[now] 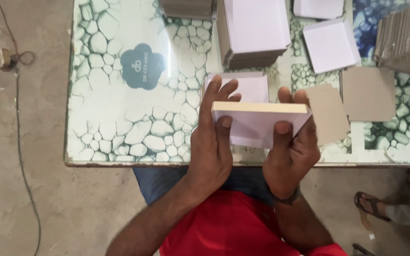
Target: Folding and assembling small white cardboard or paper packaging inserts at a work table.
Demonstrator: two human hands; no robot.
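Note:
Both my hands hold a shallow white cardboard box piece (257,121) with a cream edge, just above the near edge of the table. My left hand (212,142) grips its left end, thumb on the front face and fingers spread behind it. My right hand (290,151) grips its right end, thumb on the front and fingers over the top edge. A flat white card (252,85) lies on the table right behind the held piece.
The table (119,123) has a glossy green-and-white pebble pattern. A tall stack of white-topped boards (255,31) stands at the back. White folded pieces (330,45), grey-brown card sheets (368,92) and a row of boards (406,38) lie right. Another person's sandalled foot (371,206) is at the lower right.

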